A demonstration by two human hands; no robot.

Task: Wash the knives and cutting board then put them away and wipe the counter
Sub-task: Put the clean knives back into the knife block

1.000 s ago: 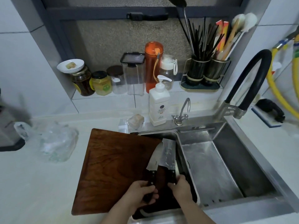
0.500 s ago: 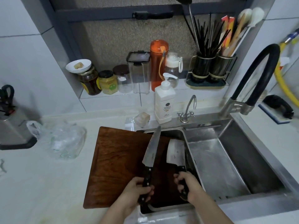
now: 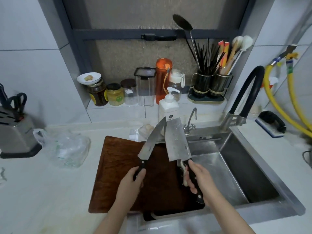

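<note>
Two steel blades (image 3: 177,141), wooden board (image 3: 118,166)

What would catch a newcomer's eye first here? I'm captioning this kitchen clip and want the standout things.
First, the two raised blades at centre: the left hand grips a pointed chef's knife and the right hand grips a broad cleaver, their tips close together above the sink's left edge. Beneath them a dark wooden cutting board lies partly over the steel sink. At the back, an orange bottle stands out on the window ledge.
</note>
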